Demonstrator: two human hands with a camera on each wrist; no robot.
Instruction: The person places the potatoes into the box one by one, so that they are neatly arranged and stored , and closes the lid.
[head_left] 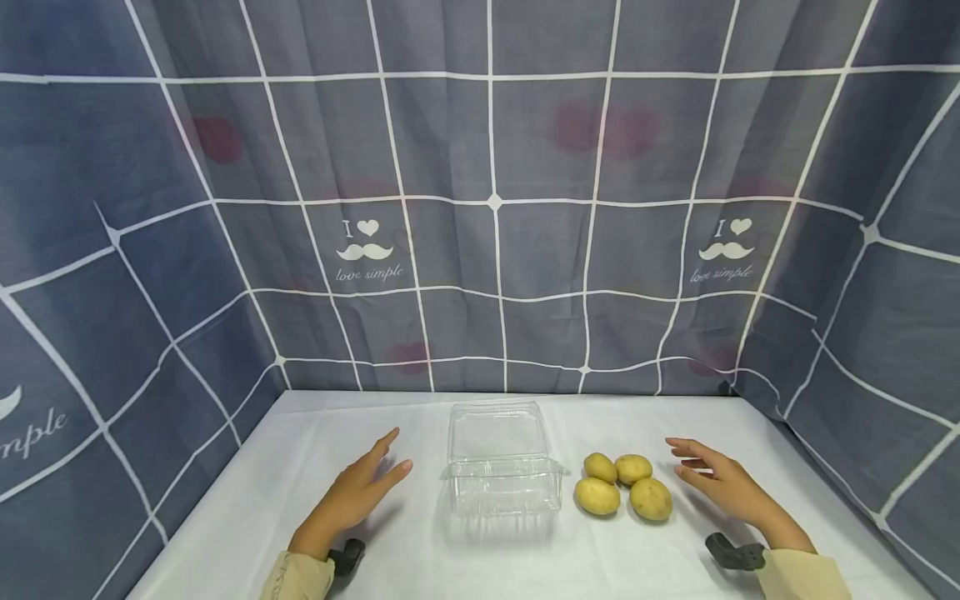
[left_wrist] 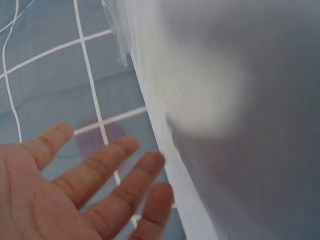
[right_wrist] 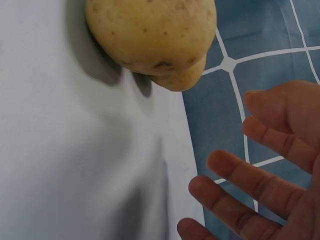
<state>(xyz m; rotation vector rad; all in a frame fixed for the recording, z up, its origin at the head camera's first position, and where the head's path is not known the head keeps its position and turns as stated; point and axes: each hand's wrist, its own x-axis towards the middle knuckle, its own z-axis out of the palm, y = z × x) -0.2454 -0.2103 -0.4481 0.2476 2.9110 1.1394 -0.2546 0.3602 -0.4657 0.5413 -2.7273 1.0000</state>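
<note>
A clear plastic clamshell box (head_left: 506, 487) stands on the white table with its lid (head_left: 498, 432) tipped back toward the curtain. To its right, several yellow potatoes (head_left: 651, 499) lie close together. My left hand (head_left: 352, 493) hovers left of the box, fingers spread and holding nothing. On the other side, my right hand (head_left: 723, 482) is just right of the potatoes, apart from them, its fingers loosely extended. The right wrist view shows a potato (right_wrist: 152, 35) large at the top, with the right hand's fingers (right_wrist: 250, 185) empty. The left wrist view shows the left palm bare.
A white cloth (head_left: 405, 550) covers the table. Behind it and along both sides hangs a dark grey-blue curtain (head_left: 540, 250) with white grid lines. Dark straps with camera mounts (head_left: 348, 557) sit at both wrists.
</note>
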